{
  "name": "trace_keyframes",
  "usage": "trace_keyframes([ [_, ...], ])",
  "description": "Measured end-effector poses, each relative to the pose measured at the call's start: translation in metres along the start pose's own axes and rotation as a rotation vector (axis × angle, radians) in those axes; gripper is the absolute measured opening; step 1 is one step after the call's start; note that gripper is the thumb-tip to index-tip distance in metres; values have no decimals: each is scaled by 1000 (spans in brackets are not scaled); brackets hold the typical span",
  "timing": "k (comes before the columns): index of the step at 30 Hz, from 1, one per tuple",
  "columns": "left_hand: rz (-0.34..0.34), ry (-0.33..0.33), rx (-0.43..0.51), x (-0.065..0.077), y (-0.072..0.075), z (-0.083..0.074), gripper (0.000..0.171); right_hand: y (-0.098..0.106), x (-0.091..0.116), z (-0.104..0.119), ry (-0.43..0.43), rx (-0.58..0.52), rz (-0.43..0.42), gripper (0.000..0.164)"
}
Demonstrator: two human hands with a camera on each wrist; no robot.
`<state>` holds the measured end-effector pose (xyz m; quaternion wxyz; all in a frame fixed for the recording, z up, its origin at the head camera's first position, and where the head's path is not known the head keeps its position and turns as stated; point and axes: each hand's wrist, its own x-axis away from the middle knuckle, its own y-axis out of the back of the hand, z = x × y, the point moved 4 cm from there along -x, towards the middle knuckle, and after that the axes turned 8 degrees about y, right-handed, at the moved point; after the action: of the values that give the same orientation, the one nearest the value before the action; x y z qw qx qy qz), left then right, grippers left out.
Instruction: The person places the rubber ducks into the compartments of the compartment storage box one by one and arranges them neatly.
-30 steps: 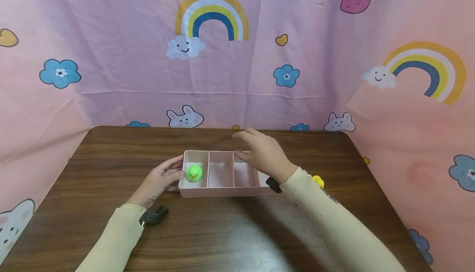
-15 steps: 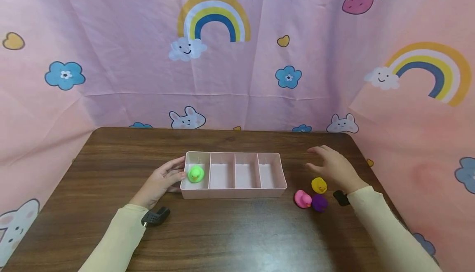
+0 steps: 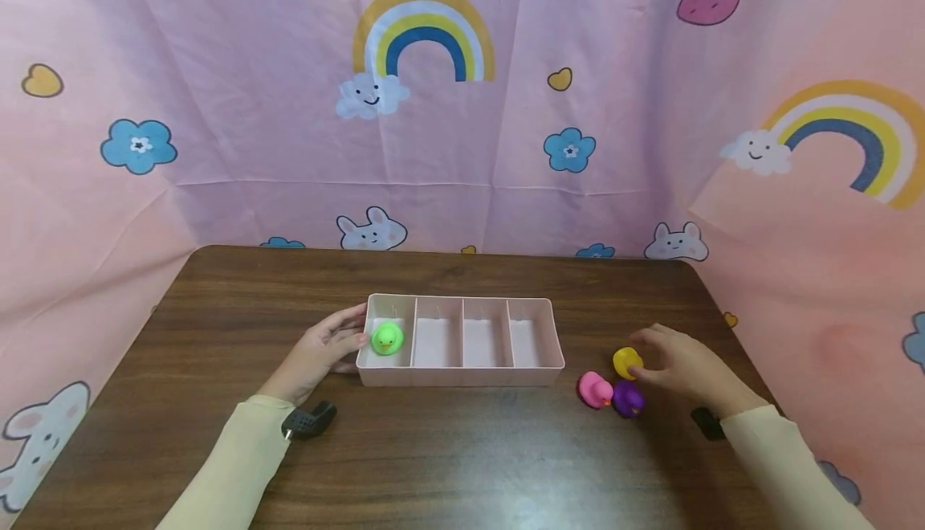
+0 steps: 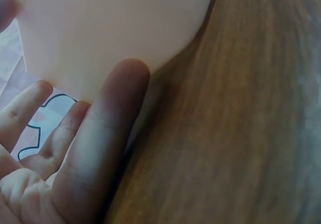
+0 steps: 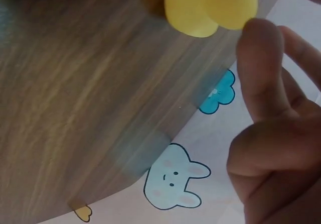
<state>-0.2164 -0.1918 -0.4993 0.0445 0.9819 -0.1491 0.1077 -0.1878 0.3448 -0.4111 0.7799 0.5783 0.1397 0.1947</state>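
Observation:
A pale pink four-part box (image 3: 462, 378) lies lengthwise on the table, with a green rubber duck (image 3: 387, 339) in its leftmost compartment. My left hand (image 3: 318, 357) rests against the box's left end, its fingertips and thumb touching the end wall (image 4: 110, 28) in the left wrist view. To the right of the box, my right hand (image 3: 686, 365) reaches over a yellow rubber duck (image 3: 625, 362), thumb and fingers spread beside it. The right wrist view has the thumb tip right at the yellow duck's (image 5: 193, 10) beak. A pink duck (image 3: 595, 390) and a purple duck (image 3: 628, 399) sit just in front.
The brown wooden table (image 3: 448, 458) has its far edge close to a hanging pink and lilac cloth (image 3: 289, 112) printed with rainbows, flowers and rabbits. The box's other compartments hold nothing. A black wrist device (image 3: 309, 420) sits at the left cuff.
My right hand has moved from above the box out to the right and then down to the yellow duck. The left hand has stayed at the box's end.

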Motion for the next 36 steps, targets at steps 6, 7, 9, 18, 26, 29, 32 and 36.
trace_keyframes([
  [6, 7, -14, 4, 1, 0, -1, 64, -6, 3, 1, 3, 13, 23, 34],
  [7, 8, -15, 4, 1, 1, -1, 64, -7, 4, 0, 2, 17, 24, 33],
  [9, 8, -16, 5, 1, 1, -1, 64, -9, 4, 0, 1, 18, 22, 33],
  [18, 9, -6, 10, 0, 2, 1, 65, -14, 4, -2, -22, 28, 35, 33],
  [26, 7, -8, 17, 0, 2, 2, 65, -15, 6, 0, -11, 38, 8, 33],
  [29, 6, -6, 17, 0, 2, 3, 65, -16, 6, 0, -12, 49, 3, 34],
  [32, 2, -2, 21, 0, 2, 3, 65, -18, 6, -3, -28, 59, 11, 36],
  [36, 5, -2, 21, 0, 2, 4, 64, -19, 6, -4, -31, 81, -3, 35],
])
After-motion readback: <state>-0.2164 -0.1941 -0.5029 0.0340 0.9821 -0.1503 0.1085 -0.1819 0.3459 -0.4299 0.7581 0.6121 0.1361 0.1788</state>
